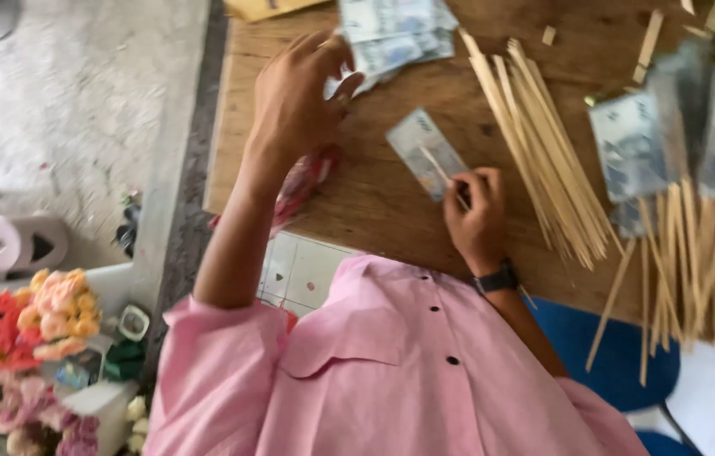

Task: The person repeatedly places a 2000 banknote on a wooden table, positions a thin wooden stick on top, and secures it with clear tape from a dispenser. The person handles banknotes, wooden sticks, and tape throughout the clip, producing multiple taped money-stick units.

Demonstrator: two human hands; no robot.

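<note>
My left hand (298, 97) reaches to the far edge of the wooden table (374, 207). Its fingertips pinch the corner of a banknote at the lower left of a loose pile of banknotes (395, 34). Nearer my body, my right hand (476, 215), with a dark watch on the wrist, grips a thin wooden stick (446, 177). A single banknote (421, 148) lies flat on the table against that stick. A heap of long wooden sticks (543, 143) lies just right of this hand.
Banknotes fixed on upright sticks (670, 169) stand at the right. A red packet (307, 181) lies by my left forearm. Bunches of orange, red and pink flowers (28, 329) and a pink tape roll (20, 241) sit at lower left. A blue stool (611, 346) is under the table edge.
</note>
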